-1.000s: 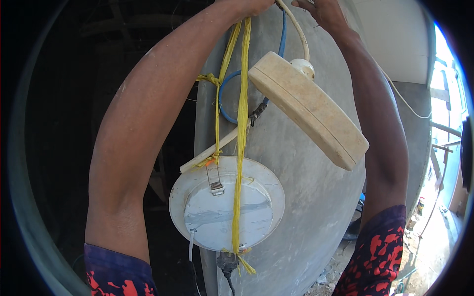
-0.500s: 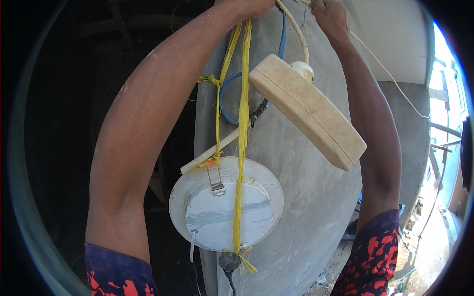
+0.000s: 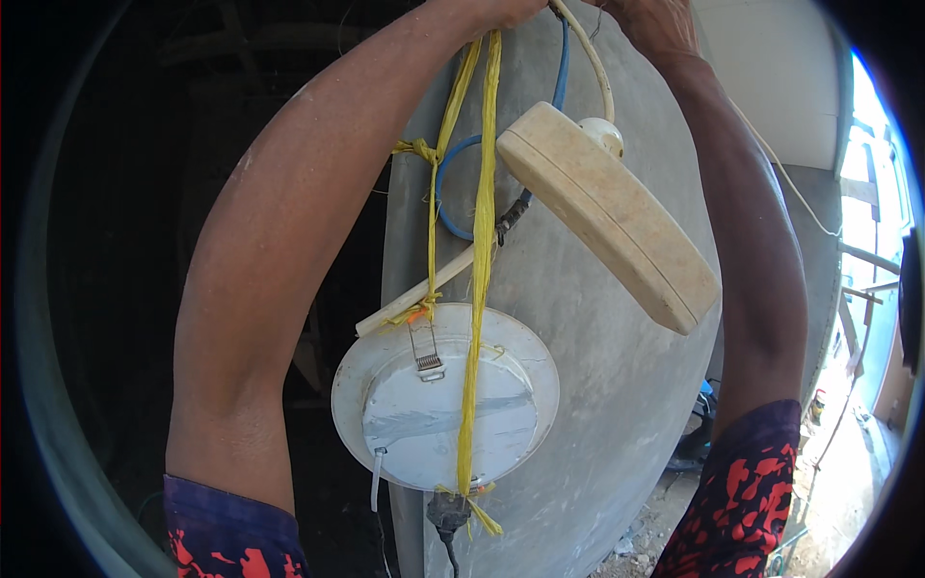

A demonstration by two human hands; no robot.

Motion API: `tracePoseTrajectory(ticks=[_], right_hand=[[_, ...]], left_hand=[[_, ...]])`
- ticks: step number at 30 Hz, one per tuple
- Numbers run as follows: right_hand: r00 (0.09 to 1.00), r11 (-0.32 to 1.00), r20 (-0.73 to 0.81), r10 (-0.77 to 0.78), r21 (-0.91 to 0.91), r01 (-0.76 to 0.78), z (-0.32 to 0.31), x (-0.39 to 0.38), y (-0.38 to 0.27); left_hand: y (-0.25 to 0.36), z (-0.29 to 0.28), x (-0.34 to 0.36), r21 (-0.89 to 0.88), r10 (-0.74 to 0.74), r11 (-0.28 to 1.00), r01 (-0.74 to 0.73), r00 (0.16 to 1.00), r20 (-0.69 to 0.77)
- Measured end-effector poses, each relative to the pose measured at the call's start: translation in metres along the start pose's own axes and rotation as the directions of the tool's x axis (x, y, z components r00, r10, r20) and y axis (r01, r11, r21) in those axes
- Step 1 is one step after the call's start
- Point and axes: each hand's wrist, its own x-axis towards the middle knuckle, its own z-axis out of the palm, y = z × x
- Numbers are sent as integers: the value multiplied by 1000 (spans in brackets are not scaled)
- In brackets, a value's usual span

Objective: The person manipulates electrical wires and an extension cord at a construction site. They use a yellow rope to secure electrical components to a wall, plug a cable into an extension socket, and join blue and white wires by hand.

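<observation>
While both arms reach overhead against a grey concrete pillar (image 3: 617,405), left hand (image 3: 506,10) mostly cut off by the top edge of the view, closed round the upper ends of the yellow plastic twine (image 3: 479,260) and touching the cream cable (image 3: 590,60) just beside it. Right hand (image 3: 655,27) also at the top edge, fingers curled at the cable and a thin wire; how tightly it grips, cannot tell, since the fingertips lie out of view. Hanging below on the twine, a round white ceiling lamp (image 3: 445,400), back side showing, with a metal spring clip (image 3: 424,347) near its upper rim and the twine running straight down across its middle to a knot at the bottom. Cream power strip (image 3: 607,214) dangling tilted from the cream cable, up and to the right of the lamp, clear of it. Blue cable (image 3: 453,183) looped behind the twine, against the pillar. Black plug (image 3: 445,515) under the lamp's lower rim. Dark blue sleeves with red pattern (image 3: 742,491) at the lower edge. Bright opening (image 3: 872,173) far right.
</observation>
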Motion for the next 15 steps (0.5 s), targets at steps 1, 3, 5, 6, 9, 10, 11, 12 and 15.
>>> tracePoseTrajectory(ticks=[1, 3, 5, 6, 9, 10, 11, 12, 15], right_hand=[[988, 993, 101, 114, -21, -113, 1, 6, -2], [954, 973, 193, 229, -46, -225, 4, 14, -7], [854, 888, 326, 406, 83, -453, 9, 19, -11], [854, 888, 326, 405, 82, -452, 12, 19, -13], [564, 218, 581, 586, 558, -801, 19, 18, -6], [476, 65, 684, 553, 534, -843, 19, 18, 1], [390, -94, 779, 491, 493, -865, 20, 19, 3], [392, -105, 784, 480, 495, -862, 11, 19, -8], [461, -44, 745, 483, 546, -836, -11, 7, -20]], left_hand=[[-1, 0, 1, 5, 20, 1000, -20, 1000, 7], [-3, 1, 6, 8, -15, 1000, 15, 1000, -3], [-5, 2, 8, 5, -49, 999, 49, 999, -13], [-6, 2, 8, 10, -32, 999, 32, 999, -8], [-1, 2, 4, 4, 15, 1000, -15, 1000, -8], [2, 4, 3, 0, 42, 999, -42, 999, -16], [1, 5, 5, -2, 41, 999, -41, 999, -16], [-5, 5, 9, 19, 14, 1000, -14, 1000, -27], [-9, 5, 12, 75, -8, 997, 10, 1000, -27]])
